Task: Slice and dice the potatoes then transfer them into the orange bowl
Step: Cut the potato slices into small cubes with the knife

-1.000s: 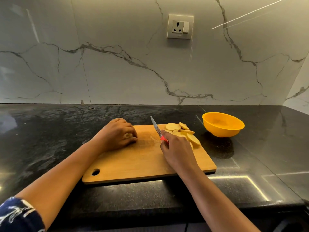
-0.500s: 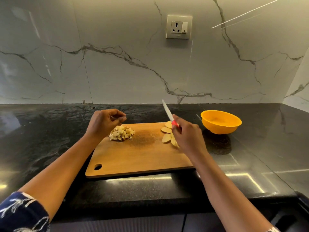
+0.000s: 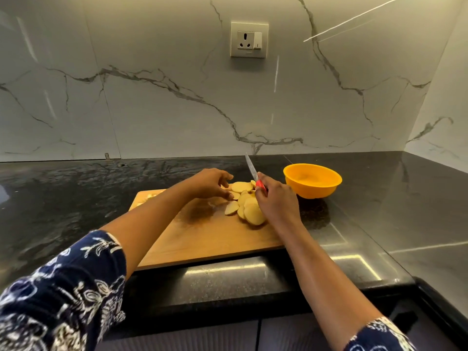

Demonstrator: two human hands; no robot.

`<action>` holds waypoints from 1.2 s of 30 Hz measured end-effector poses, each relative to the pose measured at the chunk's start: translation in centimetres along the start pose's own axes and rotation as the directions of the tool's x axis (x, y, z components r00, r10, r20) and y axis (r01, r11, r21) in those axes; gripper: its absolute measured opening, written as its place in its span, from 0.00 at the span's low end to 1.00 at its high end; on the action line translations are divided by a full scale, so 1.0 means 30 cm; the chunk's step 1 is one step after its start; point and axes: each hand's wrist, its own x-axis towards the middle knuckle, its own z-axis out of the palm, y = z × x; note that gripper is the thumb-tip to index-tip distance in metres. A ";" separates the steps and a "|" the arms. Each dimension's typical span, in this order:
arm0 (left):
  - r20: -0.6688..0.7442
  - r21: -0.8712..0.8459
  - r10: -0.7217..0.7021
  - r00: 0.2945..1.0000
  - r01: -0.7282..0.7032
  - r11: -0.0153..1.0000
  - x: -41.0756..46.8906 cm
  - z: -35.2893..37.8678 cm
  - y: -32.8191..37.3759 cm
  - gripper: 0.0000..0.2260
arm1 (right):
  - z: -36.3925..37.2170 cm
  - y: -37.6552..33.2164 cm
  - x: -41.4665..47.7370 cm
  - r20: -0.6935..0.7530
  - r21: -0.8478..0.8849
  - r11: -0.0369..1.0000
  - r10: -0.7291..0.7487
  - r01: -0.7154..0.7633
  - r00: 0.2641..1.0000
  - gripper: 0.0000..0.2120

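A wooden cutting board [image 3: 202, 239] lies on the black counter. Several pale potato slices [image 3: 249, 206] are piled at its far right. My left hand [image 3: 211, 183] reaches over to them, fingers loosely spread, fingertips touching a slice. My right hand [image 3: 274, 201] grips the red handle of a knife [image 3: 252, 168], its blade pointing up and away. A little of the diced potato pile [image 3: 149, 197] shows at the board's far left, mostly hidden behind my left forearm. The orange bowl [image 3: 312, 181] stands just right of the board and looks empty.
The black stone counter [image 3: 63, 198] stretches left and right of the board, meeting a marble wall with a socket [image 3: 249, 39]. The counter's front edge runs just below the board.
My left hand left the diced pile and crossed right to the slices. The right hand with the knife stayed near the slices, blade still raised.
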 end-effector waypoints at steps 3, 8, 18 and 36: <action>0.029 -0.027 -0.022 0.999 0.022 0.999 0.025 -0.001 0.007 0.27 | 0.006 -0.008 0.001 -0.005 -0.004 0.999 -0.033 0.033 0.999 0.21; 0.062 -0.051 0.024 0.998 -0.021 0.998 0.024 -0.009 -0.007 0.23 | 0.014 -0.015 0.000 0.001 -0.012 0.998 -0.063 0.063 0.998 0.21; -0.120 -0.116 -0.043 0.992 0.029 0.993 -0.080 -0.024 -0.056 0.10 | 0.000 -0.028 -0.012 0.017 -0.026 0.998 -0.061 0.061 0.998 0.22; -0.348 0.063 -0.060 0.936 0.087 0.994 -0.410 0.004 -0.094 0.11 | -0.023 -0.178 -0.126 0.141 -0.072 0.985 -0.146 0.158 0.979 0.21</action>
